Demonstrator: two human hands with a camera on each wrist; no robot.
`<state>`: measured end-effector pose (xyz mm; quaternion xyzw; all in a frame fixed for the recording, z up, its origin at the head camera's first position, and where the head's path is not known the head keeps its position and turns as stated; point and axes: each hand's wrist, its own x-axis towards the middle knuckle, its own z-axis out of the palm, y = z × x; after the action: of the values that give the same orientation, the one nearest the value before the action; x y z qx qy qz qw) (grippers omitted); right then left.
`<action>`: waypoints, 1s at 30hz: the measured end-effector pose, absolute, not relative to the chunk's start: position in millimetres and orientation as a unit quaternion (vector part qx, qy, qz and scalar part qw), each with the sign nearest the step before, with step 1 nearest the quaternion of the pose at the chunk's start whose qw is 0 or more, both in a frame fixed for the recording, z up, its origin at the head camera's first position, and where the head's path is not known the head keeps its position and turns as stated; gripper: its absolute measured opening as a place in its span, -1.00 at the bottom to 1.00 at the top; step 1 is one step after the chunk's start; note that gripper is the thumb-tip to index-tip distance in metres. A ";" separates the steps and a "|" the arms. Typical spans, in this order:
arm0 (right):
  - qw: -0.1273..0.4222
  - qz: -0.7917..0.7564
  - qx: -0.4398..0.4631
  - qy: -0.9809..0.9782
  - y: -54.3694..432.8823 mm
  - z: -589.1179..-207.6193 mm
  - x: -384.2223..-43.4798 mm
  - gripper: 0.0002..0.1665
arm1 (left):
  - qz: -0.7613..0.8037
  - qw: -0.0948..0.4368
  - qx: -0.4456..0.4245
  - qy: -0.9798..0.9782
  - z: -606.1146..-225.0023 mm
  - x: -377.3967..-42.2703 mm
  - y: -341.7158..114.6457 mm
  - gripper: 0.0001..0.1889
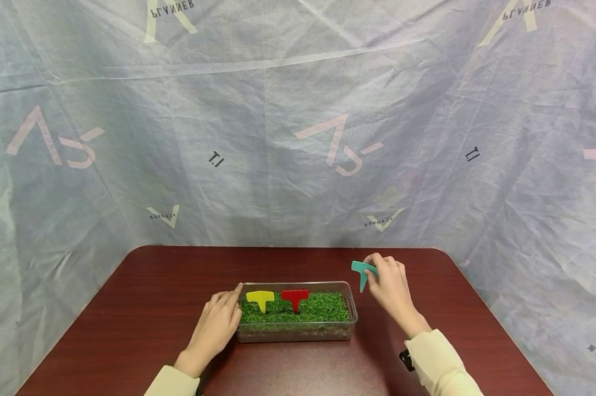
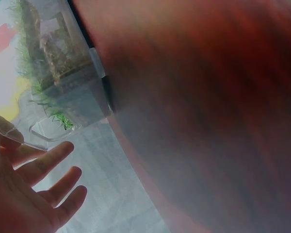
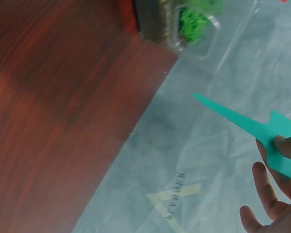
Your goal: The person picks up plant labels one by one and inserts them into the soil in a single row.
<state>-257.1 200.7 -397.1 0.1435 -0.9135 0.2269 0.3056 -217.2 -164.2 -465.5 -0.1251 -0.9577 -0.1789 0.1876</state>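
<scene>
A clear plastic container (image 1: 294, 333) filled with green artificial grass (image 1: 323, 308) stands on the table. Upright in the grass are a yellow T-shaped plant label (image 1: 260, 297) and a red one (image 1: 295, 297). My left hand (image 1: 214, 320) holds the container's left rim, its thumb and index finger at the edge; in the left wrist view the other fingers (image 2: 60, 187) spread outside the wall. Beyond the container's right end, my right hand (image 1: 391, 286) pinches a teal T-shaped plant label (image 1: 363, 270) by its head. The label's pointed stem (image 3: 228, 114) is free in the air.
The dark red wooden table (image 1: 179, 269) has rounded far corners. Grey printed cloth (image 1: 258, 192) hangs behind and along both sides of it. A black band (image 1: 406, 360) shows at the right wrist.
</scene>
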 end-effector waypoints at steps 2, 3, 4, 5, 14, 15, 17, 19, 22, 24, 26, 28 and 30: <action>0.312 0.229 0.150 -0.910 196.1 -394.2 -255.9 -0.81 | -0.178 0.186 -0.126 -0.958 -465.6 -217.3 -164.4 -0.50; 0.315 0.229 0.153 -0.908 193.8 -392.8 -255.2 -0.81 | -0.178 0.186 -0.125 -0.958 -465.6 -217.3 -164.4 -0.49; 0.318 0.229 0.157 -0.906 191.6 -391.5 -254.6 -0.81 | -0.178 0.185 -0.125 -0.958 -465.7 -217.4 -164.5 -0.49; 0.321 0.230 0.161 -0.904 189.4 -390.1 -253.9 -0.81 | -0.178 0.185 -0.125 -0.958 -465.6 -217.4 -164.5 -0.49; 0.341 0.233 0.192 -0.890 172.0 -383.9 -248.6 -0.79 | -0.183 0.180 -0.122 -0.959 -464.8 -218.0 -164.0 -0.49; 0.340 0.233 0.193 -0.891 170.5 -384.2 -248.2 -0.79 | -0.182 0.181 -0.122 -0.959 -464.7 -218.1 -163.9 -0.49; 0.336 0.233 0.194 -0.892 167.7 -385.5 -247.3 -0.78 | -0.182 0.181 -0.122 -0.959 -464.7 -218.2 -163.7 -0.49; 0.331 0.235 0.196 -0.893 164.6 -387.0 -245.8 -0.78 | -0.182 0.183 -0.122 -0.959 -464.8 -218.2 -163.6 -0.49; 0.323 0.235 0.199 -0.895 160.6 -390.7 -243.9 -0.78 | -0.181 0.185 -0.122 -0.958 -465.2 -218.3 -163.5 -0.49; 0.320 0.236 0.202 -0.895 158.2 -393.4 -242.5 -0.78 | -0.182 0.185 -0.122 -0.958 -465.5 -218.3 -163.6 -0.50; 0.318 0.238 0.207 -0.894 155.9 -396.2 -241.3 -0.79 | -0.184 0.185 -0.122 -0.958 -465.9 -218.2 -163.8 -0.50; 0.318 0.239 0.211 -0.893 154.0 -399.2 -240.4 -0.79 | -0.185 0.184 -0.122 -0.958 -466.2 -218.0 -164.0 -0.50; 0.318 0.240 0.215 -0.891 152.1 -402.3 -239.7 -0.79 | -0.185 0.184 -0.122 -0.958 -466.6 -218.0 -164.1 -0.50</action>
<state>-239.7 152.1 -402.3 0.2153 -0.8914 0.2401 0.3185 -218.0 -164.1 -466.6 -0.1217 -0.9578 -0.1846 0.1839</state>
